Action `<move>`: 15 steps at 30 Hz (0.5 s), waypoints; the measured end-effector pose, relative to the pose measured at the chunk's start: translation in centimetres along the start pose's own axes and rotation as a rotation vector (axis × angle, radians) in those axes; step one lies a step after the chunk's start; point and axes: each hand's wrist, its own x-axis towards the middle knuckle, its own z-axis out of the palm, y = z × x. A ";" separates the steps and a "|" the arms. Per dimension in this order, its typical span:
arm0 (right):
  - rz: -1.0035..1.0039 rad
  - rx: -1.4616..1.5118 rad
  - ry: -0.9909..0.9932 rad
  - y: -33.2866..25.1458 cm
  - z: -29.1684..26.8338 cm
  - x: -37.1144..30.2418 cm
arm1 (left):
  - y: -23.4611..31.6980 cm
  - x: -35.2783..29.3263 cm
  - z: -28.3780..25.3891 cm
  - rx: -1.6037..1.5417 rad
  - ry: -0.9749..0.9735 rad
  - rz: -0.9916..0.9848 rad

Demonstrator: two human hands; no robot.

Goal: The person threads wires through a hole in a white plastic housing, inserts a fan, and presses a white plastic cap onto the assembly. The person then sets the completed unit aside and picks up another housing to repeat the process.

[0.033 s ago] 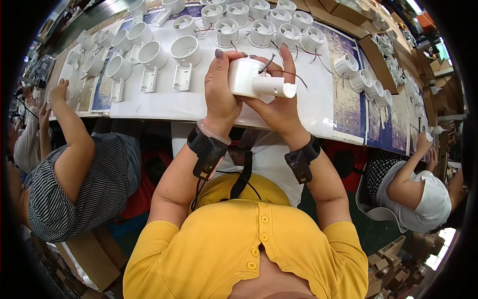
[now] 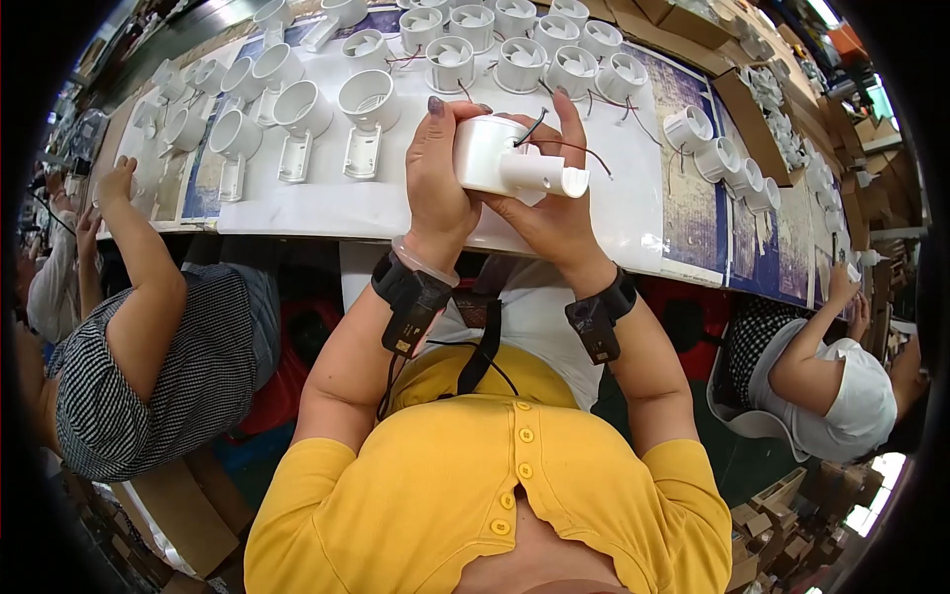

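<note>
Both hands are closed around one white housing [image 2: 482, 158], held up over the near edge of the worktop [image 2: 623, 226], at 12 o'clock from the person's chest. The left hand [image 2: 440, 176] wraps the round body from its 9 o'clock side; the right hand [image 2: 554, 228] supports it from about 5 o'clock, with a finger standing up behind the short, half-open handle [image 2: 544, 174]. That handle points just past 3 o'clock. A dark wire [image 2: 535, 126] rises from beside its root toward 1 o'clock, and a red wire [image 2: 591, 151] trails over it toward 3 o'clock.

The step in hand looks like steadying the housing while the wires are brought out at the handle. The mouth of the body faces away, so whether a fan sits inside is hard to say.

The next move seems to call for a firm left grip, leaving the right fingers free to lay the loose wires along the handle's channel without pinching them.

Around it, fan-fitted cups [image 2: 521, 65] stand at 12 to 1 o'clock, handled housings without visible fans [image 2: 303, 109] lie at 10 to 11, and a short row of tipped cups [image 2: 716, 158] lies near 3.
</note>
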 end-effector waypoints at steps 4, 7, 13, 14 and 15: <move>-0.009 -0.195 -0.050 0.4 -0.4 -0.3 | -0.1 0.1 -0.2 0.043 0.017 0.005; 0.034 -0.148 -0.028 0.4 -0.6 -0.1 | -0.3 0.1 -0.1 0.081 -0.018 0.004; 0.298 0.349 0.088 -0.4 -0.6 0.7 | -0.6 -1.1 -0.1 0.137 -0.229 0.028; 0.326 0.313 0.065 -0.2 -0.6 0.6 | -0.5 -1.1 -0.4 0.189 -0.276 -0.013; 0.325 0.312 0.064 0.2 -1.0 0.6 | -0.4 -1.0 -0.5 0.188 -0.276 -0.012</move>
